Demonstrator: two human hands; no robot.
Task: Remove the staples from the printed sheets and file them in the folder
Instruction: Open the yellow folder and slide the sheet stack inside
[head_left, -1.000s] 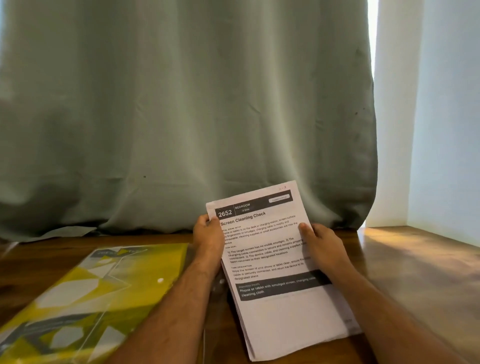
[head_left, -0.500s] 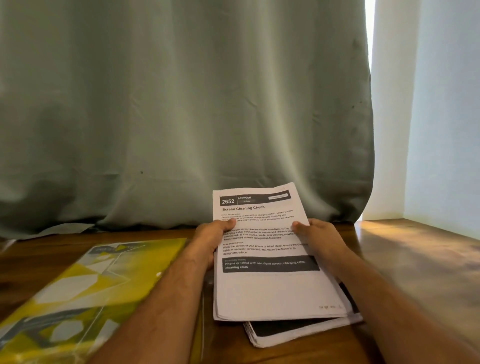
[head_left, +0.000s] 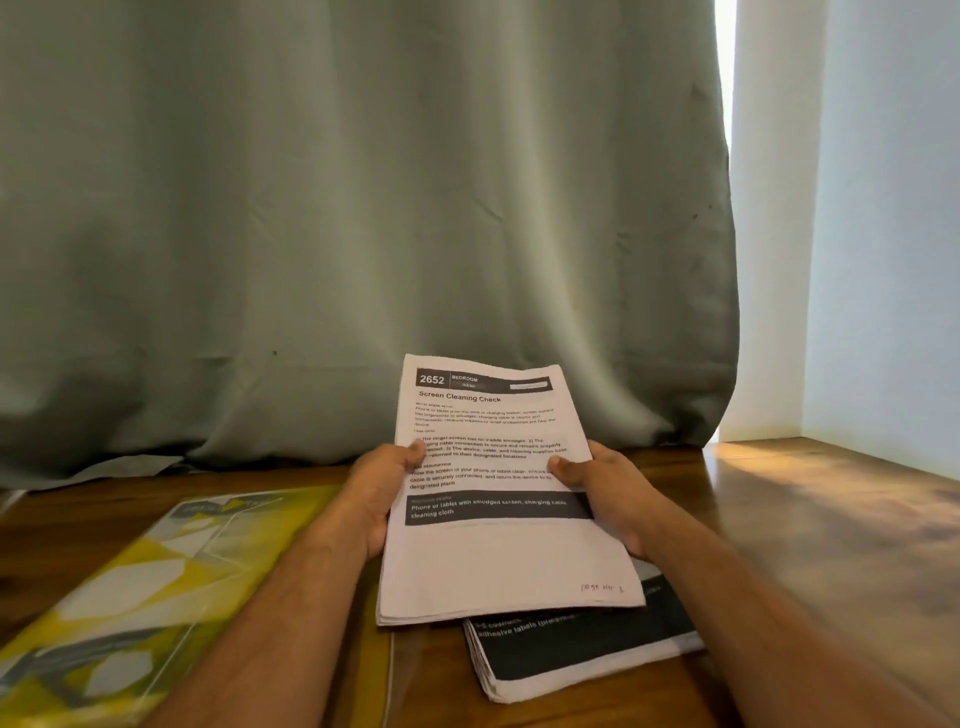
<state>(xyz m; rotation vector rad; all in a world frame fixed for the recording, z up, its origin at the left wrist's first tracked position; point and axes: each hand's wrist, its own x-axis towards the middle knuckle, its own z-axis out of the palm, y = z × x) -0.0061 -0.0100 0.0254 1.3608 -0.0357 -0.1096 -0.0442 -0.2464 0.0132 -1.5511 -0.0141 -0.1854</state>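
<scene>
Curtain (head_left: 363, 234) behind table (head_left: 805, 519); folder (head_left: 130, 587) beside second stack (head_left: 587, 654).

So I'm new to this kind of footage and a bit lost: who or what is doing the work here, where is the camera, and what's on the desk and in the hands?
No machine here: a person works with two bare hands. The one picture comes from a wide-angle camera worn on their head, looking forward and down, so both forearms reach in from the bottom edge.

The left hand and the right hand grip a white bundle of printed sheets by its side edges, thumbs on the top page, headed "Screen Cleaning Check". Its far end is tilted up.

On the brown wooden desk lies a second printed bundle with a black band, partly under the held one. To the left lies a yellow and white plastic folder. A grey-green curtain hangs behind the desk. I cannot make out any staples at this size.
</scene>
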